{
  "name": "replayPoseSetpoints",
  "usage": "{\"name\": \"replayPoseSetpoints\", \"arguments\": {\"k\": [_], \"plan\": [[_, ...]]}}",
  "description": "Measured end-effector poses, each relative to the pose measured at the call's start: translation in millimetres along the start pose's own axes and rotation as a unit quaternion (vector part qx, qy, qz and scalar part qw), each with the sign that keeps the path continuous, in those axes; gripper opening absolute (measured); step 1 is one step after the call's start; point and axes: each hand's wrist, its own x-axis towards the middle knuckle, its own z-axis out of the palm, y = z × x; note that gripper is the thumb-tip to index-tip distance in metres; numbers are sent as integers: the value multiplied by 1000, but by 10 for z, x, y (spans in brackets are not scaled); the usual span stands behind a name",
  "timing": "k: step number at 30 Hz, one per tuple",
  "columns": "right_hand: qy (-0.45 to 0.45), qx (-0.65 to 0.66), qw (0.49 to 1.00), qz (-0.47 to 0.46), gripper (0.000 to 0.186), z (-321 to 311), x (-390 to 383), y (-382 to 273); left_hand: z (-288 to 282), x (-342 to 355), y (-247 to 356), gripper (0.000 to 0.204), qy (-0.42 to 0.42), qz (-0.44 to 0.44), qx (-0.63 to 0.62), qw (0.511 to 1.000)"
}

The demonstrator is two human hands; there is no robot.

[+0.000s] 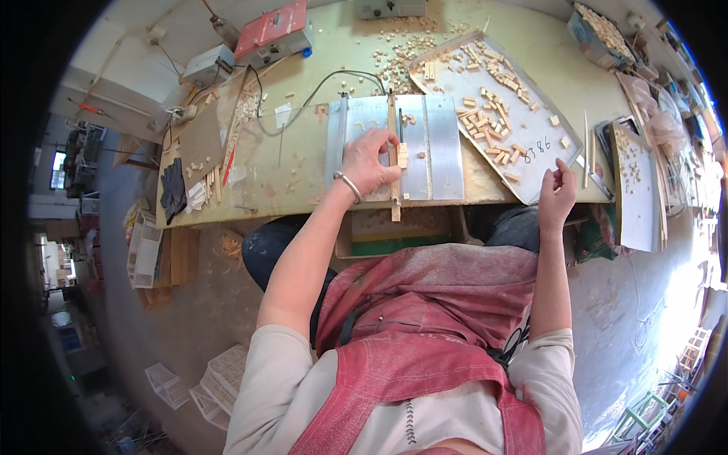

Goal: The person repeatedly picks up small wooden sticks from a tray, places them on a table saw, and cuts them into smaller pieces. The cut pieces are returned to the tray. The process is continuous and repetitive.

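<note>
Pale green covers the long workbench [299, 182], its near edge running past the seated person's knees. On its right half lies a white tray [535, 133], set at a slant and strewn with loose wooden pieces [485, 121]. Left of the tray sits a silvery metal plate [445, 167], smaller and squarer; beyond it, toward the far left, stands a red-topped box [269, 30]. The left hand [368, 163] is over the plate, thumb and forefinger bent about a small wooden block; at this scale I cannot tell whether they pinch it. The right hand [557, 193] is near the tray's near right corner, fingers loosely curled and released. A narrow wooden strip [395, 208] crosses the plate lengthwise, and the small wooden block [403, 155] lies just right of it.
</note>
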Motion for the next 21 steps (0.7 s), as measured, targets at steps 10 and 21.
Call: {"name": "replayPoseSetpoints", "arguments": {"k": [10,21], "plan": [[31,52,997,50,32,109,20,100,12,129,-87,44,21,17,1,1000],[36,43,998,38,29,123,28,129,-7,331,-153,46,13,12,22,1000]]}}
